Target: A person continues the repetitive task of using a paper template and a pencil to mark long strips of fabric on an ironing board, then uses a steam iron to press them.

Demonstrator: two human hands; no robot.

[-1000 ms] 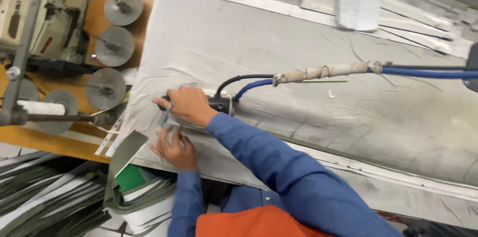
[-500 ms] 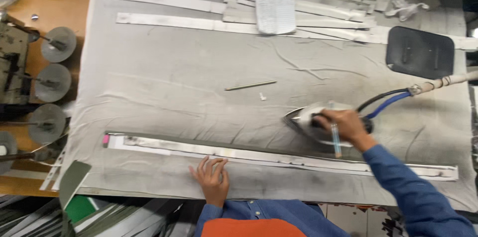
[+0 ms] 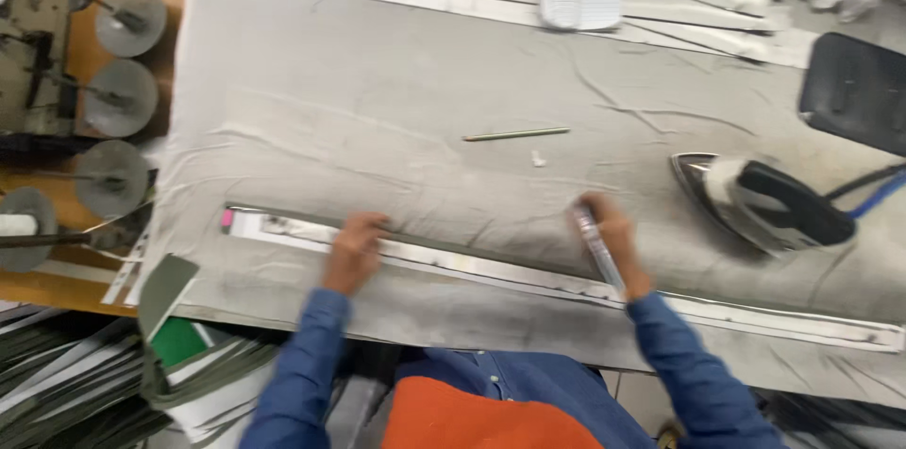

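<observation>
Off the table's left edge I've got a sewing machine with grey thread discs. My left hand presses flat, holding nothing, on the long pale fabric strip running along the near edge of the grey pressing table. My right hand is blurred, can't tell its grip. The iron sits alone near the right edge.
</observation>
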